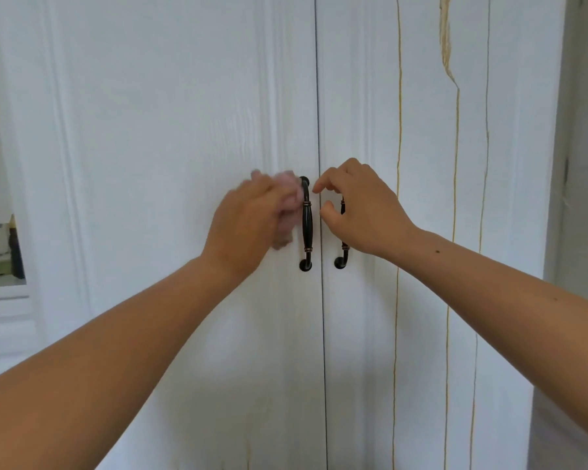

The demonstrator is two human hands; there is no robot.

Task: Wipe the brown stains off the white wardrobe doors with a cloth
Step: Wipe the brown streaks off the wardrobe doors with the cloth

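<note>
A white wardrobe fills the view, its two panelled doors meeting at a narrow centre seam with a dark handle on each side. The left door (150,164) looks almost clean; only faint brownish marks show near its bottom edge. The right door (357,96) carries the brown stains (456,164): several long thin runs from top to bottom and a wider, ragged streak near the top.

The left hand (245,222) grips a pinkish cloth (291,198), bunched and blurred, pressed against the left door just beside the left handle (307,225). The right hand (360,208) is in front of the right handle (343,256), fingers curled toward the seam; whether it grips that handle cannot be told, as the palm hides it.

By my reading the job is roughly half done. The left door seems to need only a finish around its handle and at the bottom, while the right door's streaks look untouched and remain the bulk of the work.
</note>
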